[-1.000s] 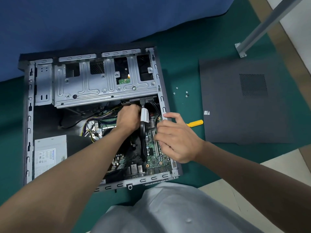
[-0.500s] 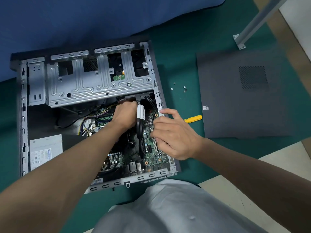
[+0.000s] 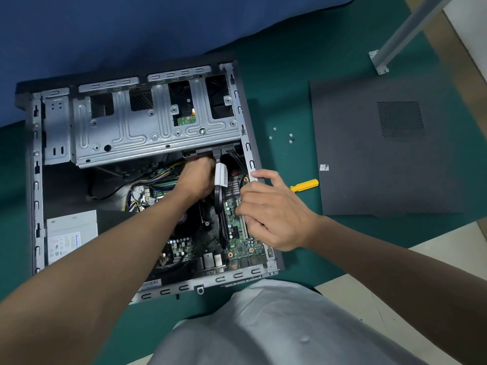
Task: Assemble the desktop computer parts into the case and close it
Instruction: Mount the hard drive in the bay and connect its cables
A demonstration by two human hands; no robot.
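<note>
The open computer case (image 3: 37, 180) lies flat on a green mat, with the motherboard (image 3: 238, 246) showing at its lower right. My left hand (image 3: 196, 179) reaches in under the edge of the silver drive cage (image 3: 158, 130). Its fingers are curled round the black cable (image 3: 220, 177) with a white label, near the plug; the fingertips are hidden. My right hand (image 3: 272, 212) hovers over the board by the white slot, fingers bent down onto it. Its index finger points at the case's right rim. What it holds, if anything, is hidden.
A grey power supply (image 3: 71, 235) sits in the case's lower left. To the right on the mat lie the dark side panel (image 3: 382, 154), a yellow-handled screwdriver (image 3: 305, 184) and several loose screws (image 3: 282, 134). A metal leg (image 3: 379, 59) stands at the top right.
Both hands stay at the same spots in the case. Only the view has shifted a little between the frames.
</note>
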